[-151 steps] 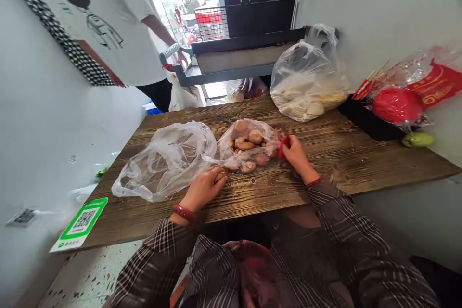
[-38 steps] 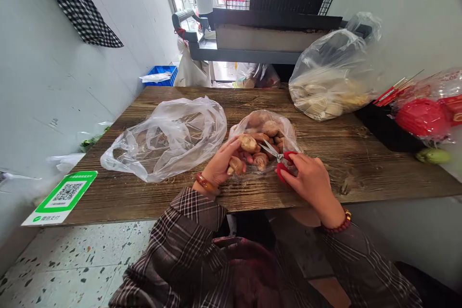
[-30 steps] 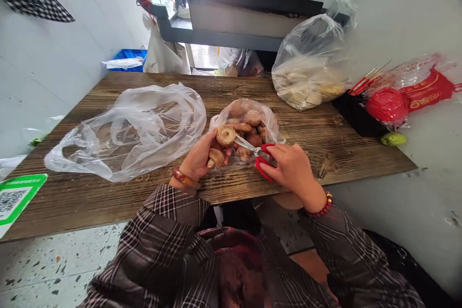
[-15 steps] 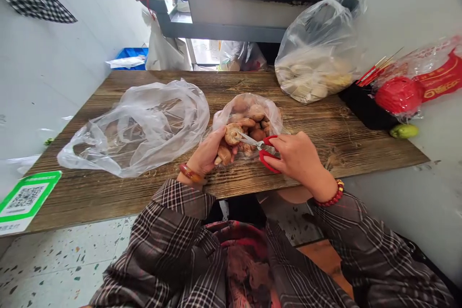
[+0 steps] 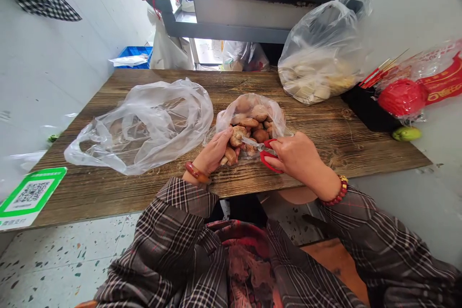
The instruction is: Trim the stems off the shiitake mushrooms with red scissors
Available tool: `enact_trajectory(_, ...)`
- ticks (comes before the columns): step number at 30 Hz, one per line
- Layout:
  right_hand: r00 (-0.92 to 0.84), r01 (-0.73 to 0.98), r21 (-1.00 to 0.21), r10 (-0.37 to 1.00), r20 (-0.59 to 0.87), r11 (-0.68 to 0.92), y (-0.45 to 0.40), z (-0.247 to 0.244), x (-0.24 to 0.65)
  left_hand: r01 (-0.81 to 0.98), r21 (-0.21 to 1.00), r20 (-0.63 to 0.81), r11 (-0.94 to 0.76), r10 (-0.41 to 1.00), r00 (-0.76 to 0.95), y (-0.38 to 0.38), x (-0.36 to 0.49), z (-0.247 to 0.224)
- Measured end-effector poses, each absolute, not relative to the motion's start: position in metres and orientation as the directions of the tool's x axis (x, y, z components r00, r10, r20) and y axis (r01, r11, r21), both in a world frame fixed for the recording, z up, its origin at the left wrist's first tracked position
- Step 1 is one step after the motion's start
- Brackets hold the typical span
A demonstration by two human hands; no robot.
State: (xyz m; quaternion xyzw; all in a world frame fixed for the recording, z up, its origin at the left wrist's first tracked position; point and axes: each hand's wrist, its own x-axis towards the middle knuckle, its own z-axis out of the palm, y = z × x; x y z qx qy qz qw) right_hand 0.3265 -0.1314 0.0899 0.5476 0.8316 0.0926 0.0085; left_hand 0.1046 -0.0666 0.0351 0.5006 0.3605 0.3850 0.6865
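Observation:
Brown mushrooms fill a clear plastic bag at the middle of the wooden table. My left hand, in front of the bag's left side, holds a mushroom between thumb and fingers; another mushroom shows just below it at the same hand. In my right hand are red-handled scissors. Their blades point left, with the tips at the held mushroom. Whether the tips touch it is too small to tell.
An opened plastic bag lies left on the table. A filled clear bag stands back right, near a black holder with skewers and a green vegetable. A QR card lies front left.
The view has shifted slightly, moving the scene a little right. The mushroom in my left hand has turned, and its face looks less round. Both hands keep their holds.

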Motion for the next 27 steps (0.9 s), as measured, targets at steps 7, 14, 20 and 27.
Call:
enact_trajectory(7,-0.329,0.943,0.083,0.939,0.097,0.322,-0.137,0.071,0.329,-0.226,0.948,-0.086,0.222,0.866,0.492,-0.069,0.104,0.038)
enact_trajectory(14,-0.313,0.943,-0.053,0.93,0.194,0.328,-0.145,0.071,0.349,-0.353,0.901,-0.063,0.25,0.883,0.465,-0.064,0.102,0.033)
enact_trajectory(20,-0.288,0.952,-0.042,0.934,0.211,0.303,-0.148,0.07,0.343,-0.399,0.892,-0.004,0.21,0.889,0.458,-0.067,0.101,0.036)
enact_trajectory(27,-0.296,0.955,0.013,0.943,0.152,0.298,-0.143,0.076,0.339,-0.368,0.918,0.048,0.147,0.881,0.471,-0.069,0.101,0.035)
